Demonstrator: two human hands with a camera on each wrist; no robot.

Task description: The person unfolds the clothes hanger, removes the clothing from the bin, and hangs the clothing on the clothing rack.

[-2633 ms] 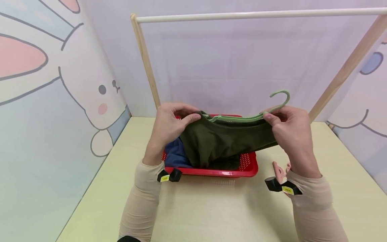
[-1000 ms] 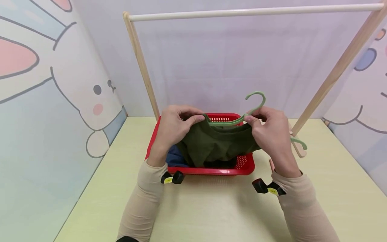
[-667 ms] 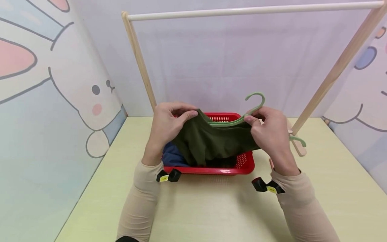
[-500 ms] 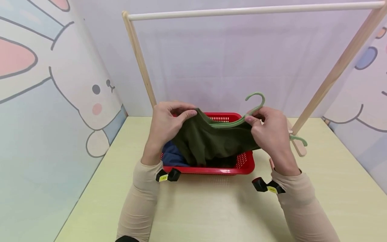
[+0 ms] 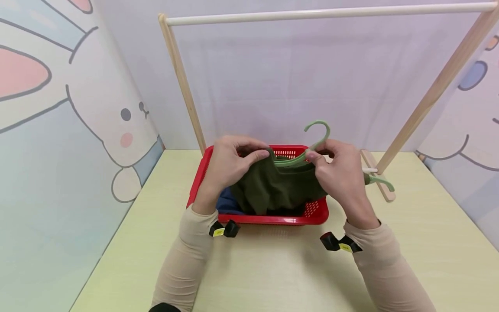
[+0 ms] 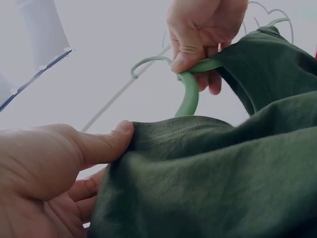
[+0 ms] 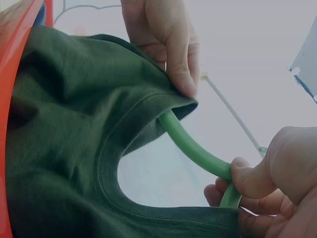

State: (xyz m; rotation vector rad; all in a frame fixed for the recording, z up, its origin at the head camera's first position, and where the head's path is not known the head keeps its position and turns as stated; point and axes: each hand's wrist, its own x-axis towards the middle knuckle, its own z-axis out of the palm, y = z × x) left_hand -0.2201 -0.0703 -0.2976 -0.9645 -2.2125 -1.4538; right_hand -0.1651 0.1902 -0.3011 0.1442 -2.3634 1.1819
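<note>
My left hand (image 5: 230, 162) pinches the dark green shirt (image 5: 278, 190) near the left end of its neckline, thumb on top. My right hand (image 5: 343, 173) holds a light green clothes hanger (image 5: 319, 130) just below its hook, which points up. One hanger arm runs into the neckline under the left hand, as the right wrist view shows (image 7: 198, 153). The other arm's tip sticks out of the cloth to the right of the right hand. The shirt's lower part hangs into a red basket (image 5: 273, 219); the hanger's far left end is hidden in the cloth.
Blue cloth (image 5: 228, 203) lies in the basket's left side. Behind stands a wooden rack with a white rail (image 5: 327, 14) and a right post (image 5: 432, 95). The rack's foot (image 5: 383, 190) rests on the pale table (image 5: 253, 273). Cartoon-printed walls enclose the sides.
My right hand and the hanger have moved left. My left hand went left with the shirt's edge, then came back right. The hanger's right tip has come into view beyond the right hand.
</note>
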